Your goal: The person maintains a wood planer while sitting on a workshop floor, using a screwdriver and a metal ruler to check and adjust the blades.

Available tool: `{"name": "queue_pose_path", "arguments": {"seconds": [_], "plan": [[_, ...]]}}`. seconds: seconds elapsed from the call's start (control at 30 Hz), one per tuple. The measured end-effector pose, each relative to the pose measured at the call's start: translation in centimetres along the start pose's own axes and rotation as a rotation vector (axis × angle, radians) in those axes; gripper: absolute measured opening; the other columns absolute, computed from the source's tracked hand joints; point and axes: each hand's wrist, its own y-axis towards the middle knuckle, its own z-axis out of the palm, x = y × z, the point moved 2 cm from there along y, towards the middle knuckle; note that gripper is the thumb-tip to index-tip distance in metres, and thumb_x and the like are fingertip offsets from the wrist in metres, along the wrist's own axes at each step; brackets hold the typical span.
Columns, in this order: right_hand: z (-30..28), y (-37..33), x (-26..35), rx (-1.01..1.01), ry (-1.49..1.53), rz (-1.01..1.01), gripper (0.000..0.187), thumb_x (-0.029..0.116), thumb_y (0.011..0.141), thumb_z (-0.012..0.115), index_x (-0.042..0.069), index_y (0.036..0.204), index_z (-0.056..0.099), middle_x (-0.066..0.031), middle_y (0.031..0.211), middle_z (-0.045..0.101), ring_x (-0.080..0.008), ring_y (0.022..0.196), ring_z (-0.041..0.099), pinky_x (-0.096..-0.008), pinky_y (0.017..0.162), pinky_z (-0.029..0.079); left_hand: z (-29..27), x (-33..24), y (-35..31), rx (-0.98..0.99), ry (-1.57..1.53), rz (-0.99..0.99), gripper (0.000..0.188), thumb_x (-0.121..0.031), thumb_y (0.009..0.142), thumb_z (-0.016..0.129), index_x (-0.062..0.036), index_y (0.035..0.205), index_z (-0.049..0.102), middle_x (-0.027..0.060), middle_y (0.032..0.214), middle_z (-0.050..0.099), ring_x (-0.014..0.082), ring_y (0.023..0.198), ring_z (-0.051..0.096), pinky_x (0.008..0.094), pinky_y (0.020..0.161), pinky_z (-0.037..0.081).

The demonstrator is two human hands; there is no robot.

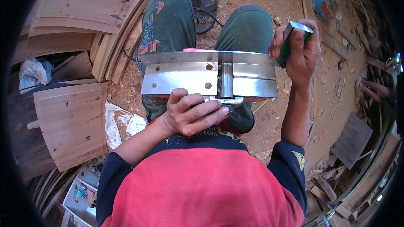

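Note:
An upturned electric planer [181, 77] lies across my lap, its shiny metal sole facing up and the cutter drum [227, 80] showing in the slot. A long thin metal plate [202, 57] runs along its far side. My left hand [189, 115] is closed on the near side of the planer, fingers curled, the fingertips by a dark round knob [227, 107]. Raised beyond the planer's right end, my right hand [304, 52] grips a small green block with a bright silver face [299, 26]. Its exact kind I cannot make out.
Wooden panels [71, 122] and boards lean at the left, near white plastic scraps [113, 126]. A dark cord [136, 59] runs beside my knee. Sandals [206, 4], a paint can [326, 8] and wood offcuts lie on the dusty floor. Another person's hand [374, 90] shows at right.

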Motion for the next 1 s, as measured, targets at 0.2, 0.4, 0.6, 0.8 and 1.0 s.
{"name": "queue_pose_path", "arguments": {"seconds": [0.2, 0.4, 0.6, 0.8, 1.0], "plan": [[-1.9, 2.5, -3.8, -0.168, 0.182, 0.031, 0.030, 0.036, 0.110, 0.047, 0.007, 0.115, 0.045, -0.0135, 0.083, 0.065, -0.0191, 0.068, 0.065, -0.0334, 0.063, 0.058, 0.0, -0.1, 0.2, -0.025, -0.002, 0.002, 0.037, -0.028, 0.075, 0.081, -0.0249, 0.112, 0.076, -0.0116, 0.107, 0.067, 0.0110, 0.088, 0.054, 0.0322, 0.082, 0.038], [-2.2, 3.2, -5.6, -0.332, -0.085, 0.275, 0.035, 0.033, 0.108, 0.057, -0.001, 0.114, 0.063, -0.0123, 0.099, 0.071, -0.0187, 0.089, 0.069, -0.0346, 0.084, 0.056, -0.3, -0.1, 0.3, 0.020, -0.008, 0.000, 0.038, -0.027, 0.075, 0.080, -0.0258, 0.112, 0.076, -0.0118, 0.108, 0.067, 0.0110, 0.088, 0.054, 0.0317, 0.081, 0.038], [-4.5, 3.7, -5.0, -0.320, -0.810, 0.146, 0.035, 0.027, 0.100, 0.069, -0.002, 0.121, 0.069, -0.0145, 0.109, 0.073, -0.0227, 0.100, 0.069, -0.0373, 0.087, 0.054, -0.4, 0.1, 0.5, 0.011, -0.013, 0.002, 0.035, -0.025, 0.075, 0.078, -0.0255, 0.110, 0.078, -0.0124, 0.109, 0.067, 0.0104, 0.088, 0.053, 0.0314, 0.081, 0.038], [2.0, 2.2, 1.4, 0.426, -1.110, -0.309, 0.026, 0.014, 0.082, 0.077, 0.014, 0.108, 0.077, -0.0033, 0.114, 0.070, -0.0267, 0.116, 0.060, -0.0401, 0.099, 0.045, -0.5, 0.2, 0.2, 0.040, -0.008, 0.007, 0.039, -0.026, 0.071, 0.076, -0.0258, 0.110, 0.079, -0.0142, 0.111, 0.067, 0.0101, 0.086, 0.053, 0.0309, 0.080, 0.037], [5.1, 1.7, 0.8, 0.939, -0.998, -0.182, 0.029, 0.008, 0.076, 0.072, 0.017, 0.103, 0.079, 0.0018, 0.113, 0.071, -0.0236, 0.109, 0.060, -0.0396, 0.097, 0.045, -0.4, 0.1, 0.3, 0.027, -0.009, 0.016, 0.041, -0.026, 0.071, 0.076, -0.0258, 0.112, 0.078, -0.0142, 0.112, 0.068, 0.0101, 0.086, 0.053, 0.0308, 0.081, 0.037]]}}
